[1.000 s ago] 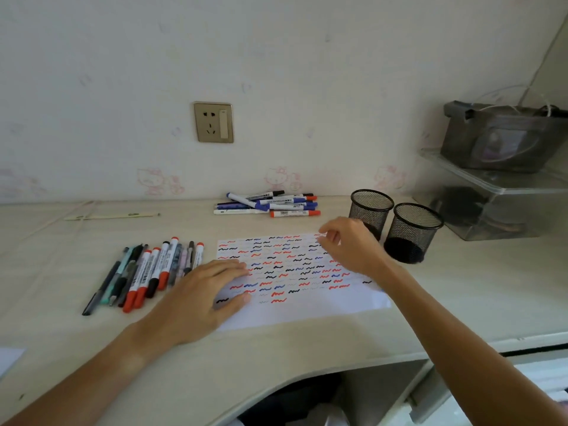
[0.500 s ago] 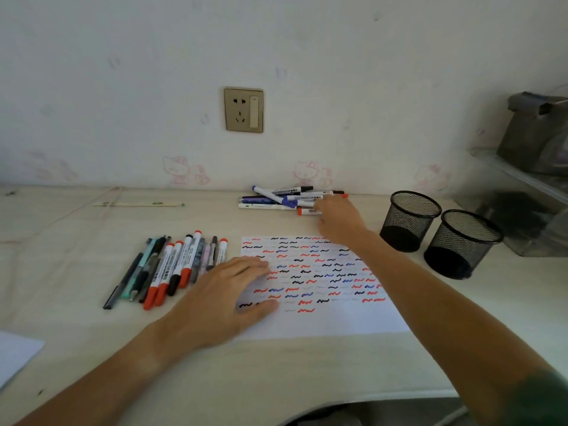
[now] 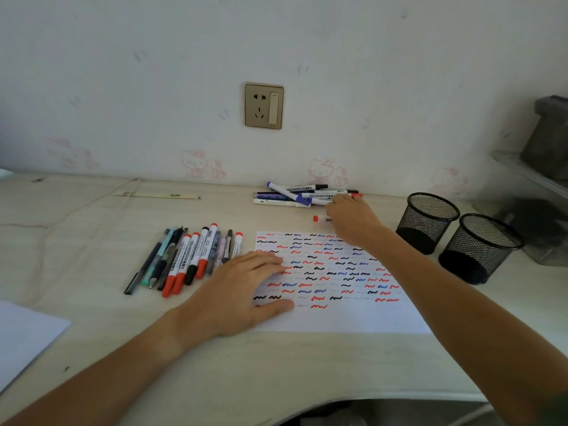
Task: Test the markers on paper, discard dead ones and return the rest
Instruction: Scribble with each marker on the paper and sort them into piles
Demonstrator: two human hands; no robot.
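A red-capped marker (image 3: 321, 218) lies just above the paper (image 3: 338, 315) at centre frame, under the right hand (image 3: 353, 218); whether its fingers grasp it I cannot tell. The left hand (image 3: 242, 290) presses flat, fingers released, on the paper's left edge. The pale tabletop (image 3: 92, 229) meets a white wall with a socket (image 3: 264, 106) at upper centre.
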